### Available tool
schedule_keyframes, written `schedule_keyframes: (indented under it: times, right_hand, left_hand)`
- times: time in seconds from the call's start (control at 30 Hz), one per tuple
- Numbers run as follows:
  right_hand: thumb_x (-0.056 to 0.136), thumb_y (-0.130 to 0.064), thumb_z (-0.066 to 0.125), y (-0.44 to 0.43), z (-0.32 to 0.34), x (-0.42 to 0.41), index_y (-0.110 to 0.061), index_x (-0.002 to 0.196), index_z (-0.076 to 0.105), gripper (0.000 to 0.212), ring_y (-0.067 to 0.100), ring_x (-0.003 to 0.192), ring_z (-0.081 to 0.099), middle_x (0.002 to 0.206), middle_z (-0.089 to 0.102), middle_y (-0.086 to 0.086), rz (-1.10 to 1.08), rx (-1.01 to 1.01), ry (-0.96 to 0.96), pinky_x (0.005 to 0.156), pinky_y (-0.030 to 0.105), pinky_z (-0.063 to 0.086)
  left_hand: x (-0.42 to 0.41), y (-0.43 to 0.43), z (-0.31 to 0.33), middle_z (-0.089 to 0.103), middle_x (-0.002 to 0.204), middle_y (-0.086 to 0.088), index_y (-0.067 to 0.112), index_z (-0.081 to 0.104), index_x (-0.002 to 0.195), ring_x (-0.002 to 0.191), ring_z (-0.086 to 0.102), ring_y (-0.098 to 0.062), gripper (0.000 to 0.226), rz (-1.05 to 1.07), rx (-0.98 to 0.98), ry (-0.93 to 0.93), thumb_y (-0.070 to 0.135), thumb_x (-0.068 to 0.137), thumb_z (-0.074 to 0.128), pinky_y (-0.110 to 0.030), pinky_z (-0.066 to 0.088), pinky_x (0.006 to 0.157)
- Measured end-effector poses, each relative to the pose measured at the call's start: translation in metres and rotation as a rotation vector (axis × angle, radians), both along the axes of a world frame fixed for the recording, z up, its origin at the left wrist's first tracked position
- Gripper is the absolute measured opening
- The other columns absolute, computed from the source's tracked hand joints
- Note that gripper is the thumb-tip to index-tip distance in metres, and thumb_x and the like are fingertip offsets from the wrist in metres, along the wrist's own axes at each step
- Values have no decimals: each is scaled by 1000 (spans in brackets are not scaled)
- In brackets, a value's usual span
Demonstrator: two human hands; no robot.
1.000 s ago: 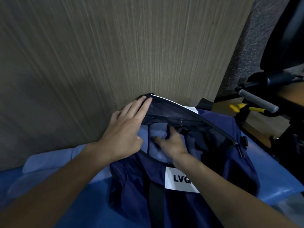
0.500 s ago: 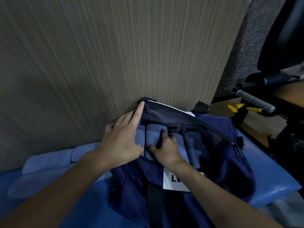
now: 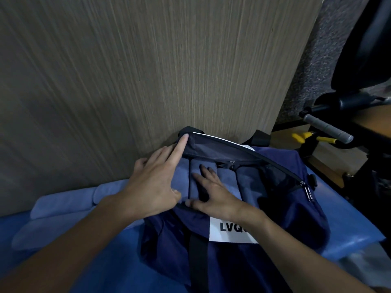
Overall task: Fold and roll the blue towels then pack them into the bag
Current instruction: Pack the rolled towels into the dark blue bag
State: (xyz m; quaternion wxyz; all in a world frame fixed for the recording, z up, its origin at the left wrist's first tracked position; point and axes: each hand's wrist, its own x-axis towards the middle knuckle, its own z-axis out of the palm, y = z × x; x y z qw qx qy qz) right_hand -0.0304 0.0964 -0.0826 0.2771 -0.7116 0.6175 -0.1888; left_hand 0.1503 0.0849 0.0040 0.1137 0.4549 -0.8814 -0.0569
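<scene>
Left fingers (image 3: 182, 142): spread flat, gripping nothing; the index tip presses the upper rim of the bag opening at frame centre.
Right fingers (image 3: 204, 169): splayed and pressed flat on top of a rolled towel, not clenched around it.
Left hand (image 3: 154, 182): rests on the left end of the bag mouth, thumb near the right hand's thumb.
Right hand (image 3: 213, 194): lies inside the bag mouth, wrist over the near rim.
Rolled blue towels (image 3: 226, 182): packed side by side in the open bag, running away from the viewer, just below centre.
Bag (image 3: 285, 218): navy, unzipped, lying on the surface with its far edge against the panel; white label (image 3: 228, 230) reading "LVQ" on its near side, partly covered by the right forearm.
Loose towels (image 3: 63, 206): pale blue, folded, at lower left beside the bag.
Surface (image 3: 347, 220): covered in bright blue sheeting, across the lower frame.
Panel (image 3: 148, 70): grey-brown wood grain, upright, filling the upper left and centre.
Room, right edge: dark chair (image 3: 364, 49), grey-gripped bar (image 3: 325, 129), yellow-handled tool (image 3: 304, 137).
</scene>
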Motion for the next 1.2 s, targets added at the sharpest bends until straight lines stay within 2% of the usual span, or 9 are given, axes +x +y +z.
schedule_keyframes:
  times: [0.07,0.27,0.43,0.8,0.9,0.97,1.07,1.13,1.2]
  right_hand:
    - [89,-45,64,1,2,-5,-25,155,12,87,13,148,-16,163,-12,-4,55,18,18,121,33,1]
    - [87,-53,63,-1,-10,-2,-27,156,6,93,13,148,-15,163,-12,-4,41,6,135,122,43,1]
    - [96,-55,44,5,-8,3,-19,156,12,77,11,149,-11,164,-5,-3,32,-175,222,119,32,-10]
    - [99,-48,40,3,-12,9,-15,156,1,77,14,149,-13,163,-10,1,93,-108,352,122,36,-5]
    - [100,-49,38,4,-11,9,-15,156,1,75,13,149,-12,164,-9,1,85,-121,344,121,34,-5]
    - [101,-49,35,6,-8,9,-15,156,6,72,13,150,-8,164,-4,1,68,-142,315,120,33,-4]
    - [101,-46,35,17,2,9,-14,155,17,64,13,150,2,164,8,2,58,-205,264,122,33,2]
    - [101,-41,41,26,9,11,-14,152,28,59,15,149,13,161,20,3,70,-262,250,121,35,12]
    - [97,-36,43,34,18,15,-13,141,46,50,22,138,37,149,41,5,70,-337,237,113,39,31]
  left_hand:
    - [2,0,-1,7,160,14,47,-37,139,147,8,-8,119,-1,3,7,23,77,61,-43,16,116]
    - [1,2,-5,4,161,15,47,-36,140,148,7,-8,119,-28,-7,5,23,77,61,-43,16,116]
    - [5,1,-9,6,161,14,47,-36,140,148,9,-9,119,-30,-14,-7,23,77,61,-45,17,116]
    - [6,2,-13,10,159,13,49,-35,140,148,11,-10,118,-35,-11,1,22,76,60,-45,17,116]
    - [7,2,-16,21,153,12,49,-34,141,144,19,-12,116,-42,5,13,21,78,59,-45,19,115]
    - [7,3,-18,24,149,12,47,-31,143,144,19,-13,111,-44,6,23,22,81,57,-43,19,115]
    - [7,6,-23,16,158,15,46,-23,148,149,4,-8,98,-54,5,66,23,89,52,-38,12,116]
    - [10,10,-27,14,160,17,47,-12,151,149,4,-7,86,-67,30,131,24,93,48,-36,11,119]
    - [17,17,-31,21,159,16,45,8,153,148,11,-6,70,-78,34,249,28,95,43,-39,17,120]
